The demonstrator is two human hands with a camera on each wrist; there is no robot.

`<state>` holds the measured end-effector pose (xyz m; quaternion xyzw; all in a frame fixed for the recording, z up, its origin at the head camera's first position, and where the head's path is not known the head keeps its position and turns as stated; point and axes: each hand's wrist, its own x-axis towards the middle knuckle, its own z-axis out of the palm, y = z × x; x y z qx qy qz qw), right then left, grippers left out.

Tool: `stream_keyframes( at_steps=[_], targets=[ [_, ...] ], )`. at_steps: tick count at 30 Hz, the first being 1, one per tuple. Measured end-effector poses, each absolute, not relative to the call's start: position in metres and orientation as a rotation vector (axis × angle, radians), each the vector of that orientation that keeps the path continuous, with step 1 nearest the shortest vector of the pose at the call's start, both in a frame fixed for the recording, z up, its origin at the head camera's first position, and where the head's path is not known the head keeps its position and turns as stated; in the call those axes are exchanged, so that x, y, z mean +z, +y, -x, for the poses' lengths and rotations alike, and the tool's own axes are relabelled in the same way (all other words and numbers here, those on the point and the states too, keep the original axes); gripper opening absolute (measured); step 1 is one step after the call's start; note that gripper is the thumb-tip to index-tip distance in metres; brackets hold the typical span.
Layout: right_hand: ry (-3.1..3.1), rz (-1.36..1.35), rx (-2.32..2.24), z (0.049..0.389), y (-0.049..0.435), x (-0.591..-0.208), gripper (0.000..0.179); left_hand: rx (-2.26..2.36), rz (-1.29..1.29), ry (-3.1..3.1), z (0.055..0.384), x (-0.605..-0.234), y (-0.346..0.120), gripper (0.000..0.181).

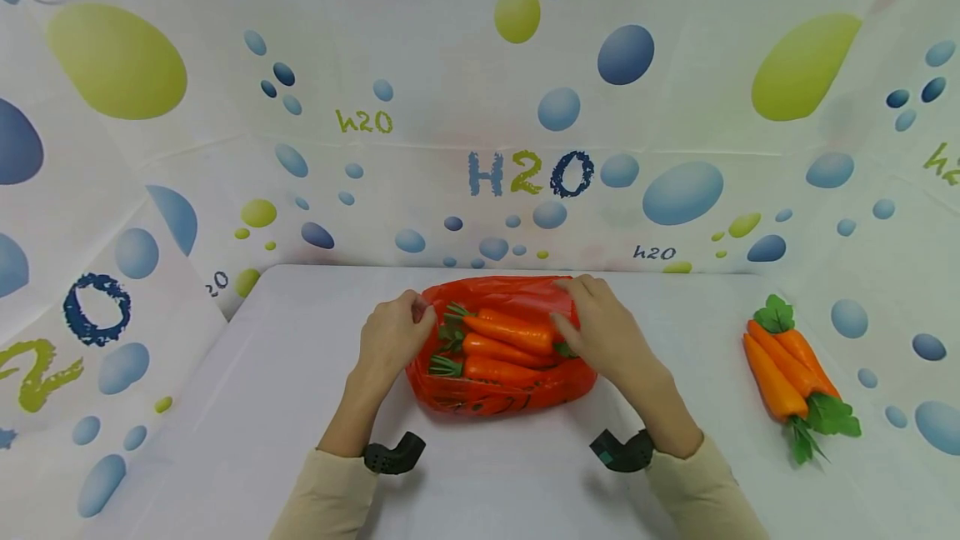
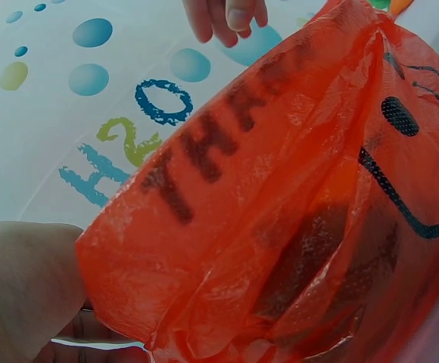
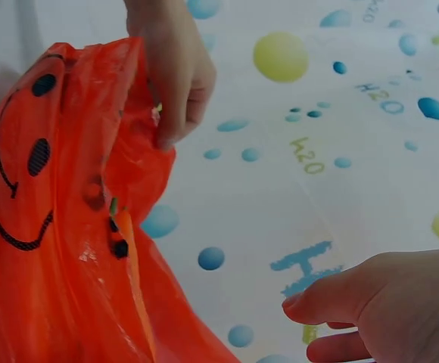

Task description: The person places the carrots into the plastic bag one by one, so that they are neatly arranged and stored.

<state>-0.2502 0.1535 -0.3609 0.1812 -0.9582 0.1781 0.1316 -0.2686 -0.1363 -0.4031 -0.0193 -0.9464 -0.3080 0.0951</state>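
From my end, the red plastic bag (image 1: 517,397) lies on the white surface (image 1: 495,482) between my two hands, its mouth facing up, with orange carrots (image 1: 504,350) showing inside. My left hand (image 1: 393,336) pinches the rim at the bag's left end, fingers curled on the film. My right hand (image 1: 606,327) is near the right end, thumb and fingers parted; the wrist views show it gripping nothing. I judge the film thin, light, floppy and rather slippery, likely to crease or tear if tugged, while the carrots look firm and probably shift as a loose clump. I'd take the rim at both ends, a good fold of film each time. Those leafy green tops beside the opening could snag the edge. A separate bunch of carrots (image 1: 787,369) lies well apart on the right, out of the way, and a dotted backdrop (image 1: 450,48) rises behind.
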Motion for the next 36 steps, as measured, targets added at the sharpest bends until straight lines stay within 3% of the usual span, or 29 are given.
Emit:
stream_keyframes(
  at_steps=[36],
  targets=[
    [-2.677, -0.177, 0.623, 0.255, 0.229, -0.334, 0.047, -0.905, 0.034, -2.832, 0.27, -0.404, -0.136, 0.022]
  ],
)
